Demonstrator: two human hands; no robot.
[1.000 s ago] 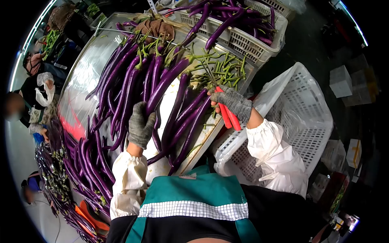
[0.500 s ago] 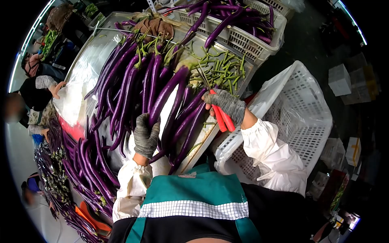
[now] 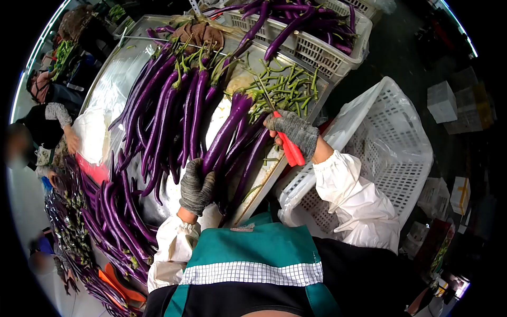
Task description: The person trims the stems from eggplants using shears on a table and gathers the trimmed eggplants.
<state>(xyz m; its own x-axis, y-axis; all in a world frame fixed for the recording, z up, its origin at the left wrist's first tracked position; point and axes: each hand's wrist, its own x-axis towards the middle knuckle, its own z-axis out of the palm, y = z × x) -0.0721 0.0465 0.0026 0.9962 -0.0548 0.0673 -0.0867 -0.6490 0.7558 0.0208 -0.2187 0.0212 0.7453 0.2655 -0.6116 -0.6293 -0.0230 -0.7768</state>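
My left hand (image 3: 196, 187), in a grey fingerless glove, is closed around the lower end of a long purple eggplant (image 3: 228, 129). The eggplant slants up and right, its stem end near the cut green stems. In my right hand (image 3: 293, 133), also gloved, is a pair of red-handled scissors (image 3: 291, 150). Their blades point up and left, beside that stem end, with handles close together. More eggplants (image 3: 158, 116) lie side by side on the metal table (image 3: 138, 33) left of the held one. Cut green stems (image 3: 293, 87) are heaped beyond my right hand.
A white crate (image 3: 327, 61) of eggplants stands at the far end. Right of the table is a plastic-lined white basket (image 3: 391, 142). A brown cloth (image 3: 199, 36) lies at the back. Another person's hand (image 3: 71, 138) is at the left, near more piled eggplants (image 3: 113, 214).
My left hand has come slightly down and right with the eggplant, whose stem end is lower. The scissor handles have closed together in my right hand.
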